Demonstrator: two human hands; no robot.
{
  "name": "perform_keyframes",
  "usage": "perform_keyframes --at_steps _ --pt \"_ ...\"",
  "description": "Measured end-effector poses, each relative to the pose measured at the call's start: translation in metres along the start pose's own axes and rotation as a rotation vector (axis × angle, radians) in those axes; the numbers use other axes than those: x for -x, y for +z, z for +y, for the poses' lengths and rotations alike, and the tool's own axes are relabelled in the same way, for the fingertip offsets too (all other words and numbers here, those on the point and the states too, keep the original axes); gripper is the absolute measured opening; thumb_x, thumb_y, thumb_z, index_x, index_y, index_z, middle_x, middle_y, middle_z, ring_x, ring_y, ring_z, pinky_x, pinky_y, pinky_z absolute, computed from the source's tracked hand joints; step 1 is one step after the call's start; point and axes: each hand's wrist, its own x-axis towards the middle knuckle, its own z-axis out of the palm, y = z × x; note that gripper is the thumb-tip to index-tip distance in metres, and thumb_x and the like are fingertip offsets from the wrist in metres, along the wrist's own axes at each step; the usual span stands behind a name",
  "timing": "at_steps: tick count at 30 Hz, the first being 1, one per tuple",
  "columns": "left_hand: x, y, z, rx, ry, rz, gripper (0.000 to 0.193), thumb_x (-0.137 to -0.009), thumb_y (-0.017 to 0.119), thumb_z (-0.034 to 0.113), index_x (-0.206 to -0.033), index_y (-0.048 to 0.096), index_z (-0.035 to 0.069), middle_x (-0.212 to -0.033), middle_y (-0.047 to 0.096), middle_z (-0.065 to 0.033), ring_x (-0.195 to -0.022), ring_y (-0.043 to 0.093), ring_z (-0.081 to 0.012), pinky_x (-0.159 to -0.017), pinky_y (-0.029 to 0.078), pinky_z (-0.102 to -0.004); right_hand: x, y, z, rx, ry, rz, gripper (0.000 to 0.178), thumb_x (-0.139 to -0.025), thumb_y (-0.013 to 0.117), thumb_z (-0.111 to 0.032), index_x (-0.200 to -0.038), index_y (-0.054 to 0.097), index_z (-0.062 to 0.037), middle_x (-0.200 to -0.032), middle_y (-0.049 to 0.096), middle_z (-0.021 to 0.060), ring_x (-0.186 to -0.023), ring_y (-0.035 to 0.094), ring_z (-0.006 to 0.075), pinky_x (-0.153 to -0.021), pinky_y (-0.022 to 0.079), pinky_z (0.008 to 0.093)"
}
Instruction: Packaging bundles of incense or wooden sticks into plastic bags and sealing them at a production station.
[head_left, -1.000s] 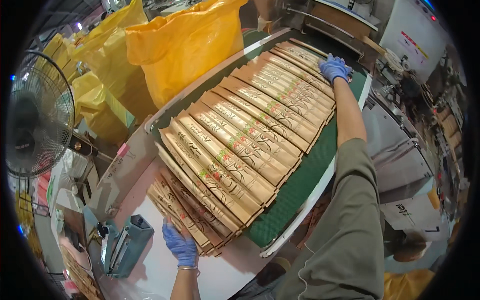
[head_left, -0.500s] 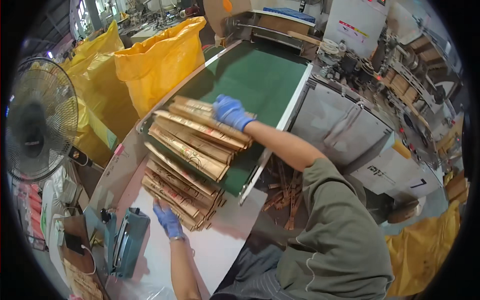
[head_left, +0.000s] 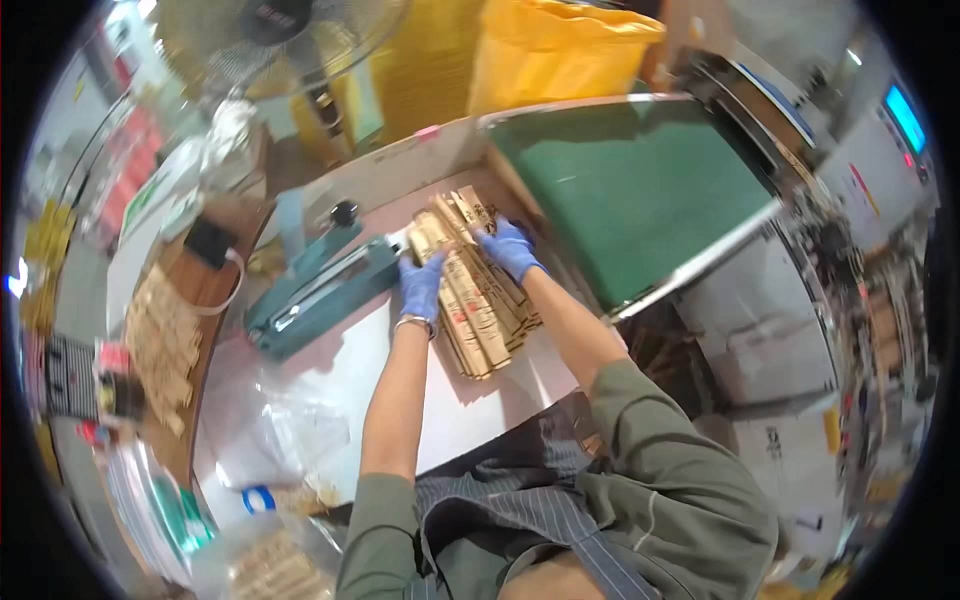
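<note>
A stack of long, flat brown paper-wrapped sticks (head_left: 472, 305) with dark and red printing lies on the white tabletop (head_left: 440, 420). Blue gloves cover both hands. My left hand (head_left: 420, 288) grips the stack's left side, its thumb along the upper sticks. From the opposite side, my right hand (head_left: 508, 248) holds the stack near its far end, with some fingers hidden behind it. Just left of the stack stands a teal bar-shaped heat sealer (head_left: 325, 300).
A green conveyor belt (head_left: 640, 190) adjoins the table at the far right. Behind it stands a yellow sack (head_left: 560, 55), with a fan (head_left: 285, 30) at the far left. Clear plastic bags (head_left: 275, 435) lie at the near left. Loose brown pieces (head_left: 160, 340) cover a side shelf.
The sticks have come off the green belt onto the white table, gathered into one tighter stack. My right hand has left the belt and joined my left at the stack. The view has turned left.
</note>
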Motion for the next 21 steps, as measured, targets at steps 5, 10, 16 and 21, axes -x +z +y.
perform_keyframes --at_steps 5,10,16,21 --pt "0.032 -0.05 0.013 0.153 -0.212 -0.276 0.059 -0.07 0.075 0.024 -0.119 0.047 0.007 -0.102 0.06 -0.0072 -0.085 0.061 -0.0175 -0.073 0.053 -0.0307 0.083 0.011 -0.041 -1.473 0.259 -0.844 0.05 -0.081 0.064 -0.031 -0.117 0.048 -0.0007 -0.104 0.06 0.0105 -0.091 0.059 0.0165 -0.079 0.05 0.0289" --pt "0.11 -0.062 0.074 0.137 0.144 -0.364 0.104 -0.056 0.083 0.011 -0.138 0.02 0.011 -0.125 0.046 -0.0078 -0.111 0.049 -0.0207 -0.093 0.043 -0.0342 0.141 -0.024 -0.084 -1.426 -0.101 -0.483 0.075 -0.066 0.075 -0.015 -0.128 0.035 0.0002 -0.115 0.054 0.0101 -0.104 0.054 0.0197 -0.089 0.045 0.0321" --pt "0.151 -0.082 0.131 -0.084 0.646 -0.632 0.143 -0.041 0.091 0.022 -0.141 -0.011 0.018 -0.142 0.023 -0.0115 -0.128 0.03 -0.0239 -0.105 0.029 -0.0379 0.172 -0.084 -0.112 -1.03 -0.57 -0.503 0.11 -0.052 0.086 -0.021 -0.137 0.017 -0.0065 -0.133 0.036 0.011 -0.123 0.037 0.0235 -0.102 0.032 0.0366" --pt "0.176 -0.077 0.133 0.097 0.583 -0.658 0.15 -0.035 0.093 0.022 -0.141 -0.013 0.013 -0.145 0.014 -0.011 -0.13 0.027 -0.0231 -0.105 0.027 -0.0349 0.187 -0.105 -0.15 -1.343 -0.782 -0.404 0.101 -0.052 0.086 -0.03 -0.135 0.032 -0.0101 -0.138 0.031 0.0165 -0.127 0.032 0.0288 -0.103 0.029 0.0391"
